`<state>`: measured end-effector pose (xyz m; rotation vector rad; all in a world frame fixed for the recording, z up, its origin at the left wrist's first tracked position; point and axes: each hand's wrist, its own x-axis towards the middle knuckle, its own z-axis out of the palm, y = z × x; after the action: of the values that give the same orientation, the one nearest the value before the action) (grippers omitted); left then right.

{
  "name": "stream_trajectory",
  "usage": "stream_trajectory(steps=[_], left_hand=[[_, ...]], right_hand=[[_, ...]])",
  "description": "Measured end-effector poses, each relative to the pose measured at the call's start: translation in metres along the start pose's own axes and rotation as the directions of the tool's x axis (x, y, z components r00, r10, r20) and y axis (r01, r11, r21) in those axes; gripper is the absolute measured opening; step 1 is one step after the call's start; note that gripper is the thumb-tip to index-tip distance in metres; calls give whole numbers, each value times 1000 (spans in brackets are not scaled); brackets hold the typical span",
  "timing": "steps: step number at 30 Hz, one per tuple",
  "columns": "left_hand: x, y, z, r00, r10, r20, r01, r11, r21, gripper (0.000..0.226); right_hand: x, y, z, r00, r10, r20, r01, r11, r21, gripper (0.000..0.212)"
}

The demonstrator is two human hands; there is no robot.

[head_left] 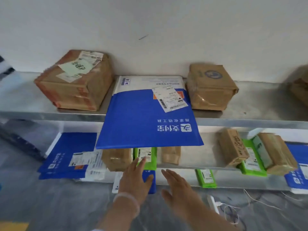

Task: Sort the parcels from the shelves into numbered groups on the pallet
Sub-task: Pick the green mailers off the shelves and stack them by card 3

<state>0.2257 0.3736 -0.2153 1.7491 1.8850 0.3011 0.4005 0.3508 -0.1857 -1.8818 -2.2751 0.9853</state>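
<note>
Head view: you face an upper shelf (50, 114) and a lower shelf (200, 164), both metal, against a white wall.
Upper left: a taped carton (75, 80) sits on the upper shelf.
Lower left: blue mailers (66, 155) lie stacked, overhanging the lower shelf's edge.
Centre: a blue-and-white mailer (146, 114) juts out over the upper shelf's edge, above your hands.
Green parcel (152, 162): it lies on the lower shelf between two brown parcels, just ahead of your left hand.
Left hand (135, 177): the fingers are straight and the fingertips reach the parcel's label; you cannot tell whether they touch it.
Right hand (176, 182): it is flat with relaxed fingers and holds nothing, just right of the green parcel, below the shelf edge.
Right: a brown box (210, 87) sits above.
</note>
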Motion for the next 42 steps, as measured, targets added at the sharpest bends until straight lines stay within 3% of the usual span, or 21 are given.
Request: stream_trajectory(steps=[8,16,23,28,32,34,42], left_hand=[[93,-52,92,992,-104,-78,97,991,-92,62],[130,-84,150,986,-104,-129,91,991,-103,57],[132,-89,162,977,-86,-195,64,991,-118,53],[121,-88,166,952,-189,-242,150,974,-170,53],[120,-94,170,946,-320,-58,262,855,-448,61],[117,-94,166,938,-344,34,313,806,-502,66],[74,-68,128,952,-287,109,290,726,-623,71]], right_hand=[[125,44,75,981,189,-50,-163,932,324,59],[207,66,131,925,375,-57,-240,695,678,47],[218,74,149,893,449,30,-324,594,736,44],[189,84,157,883,458,107,-363,519,774,57],[178,94,159,897,418,143,-371,537,757,67],[173,99,157,899,403,169,-386,551,739,71],[127,84,119,904,382,190,-390,559,731,57]])
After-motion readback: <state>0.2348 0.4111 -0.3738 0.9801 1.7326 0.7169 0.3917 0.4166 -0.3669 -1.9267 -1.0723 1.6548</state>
